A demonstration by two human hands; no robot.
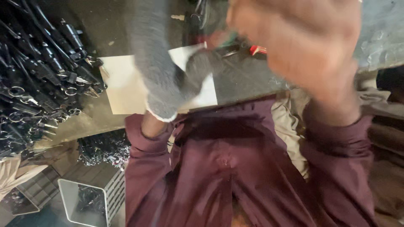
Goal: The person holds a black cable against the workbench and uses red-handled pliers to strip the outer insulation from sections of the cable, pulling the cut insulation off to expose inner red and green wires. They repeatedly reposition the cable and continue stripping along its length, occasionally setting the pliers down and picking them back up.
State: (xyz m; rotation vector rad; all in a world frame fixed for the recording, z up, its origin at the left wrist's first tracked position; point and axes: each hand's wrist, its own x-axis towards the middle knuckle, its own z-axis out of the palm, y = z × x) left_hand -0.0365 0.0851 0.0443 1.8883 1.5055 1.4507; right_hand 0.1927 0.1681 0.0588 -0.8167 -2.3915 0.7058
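Hands raised close, blurred.
Left hand wears a grey glove; right hand bare; grips unclear; white sheet beneath.

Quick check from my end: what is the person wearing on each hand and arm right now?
The left hand wears a grey knitted glove with a whitish cuff edge at the wrist. The right hand is bare and blurred. Both arms are in long maroon sleeves, the left sleeve ending just short of the glove, the right sleeve reaching the wrist. No watch or rings show.
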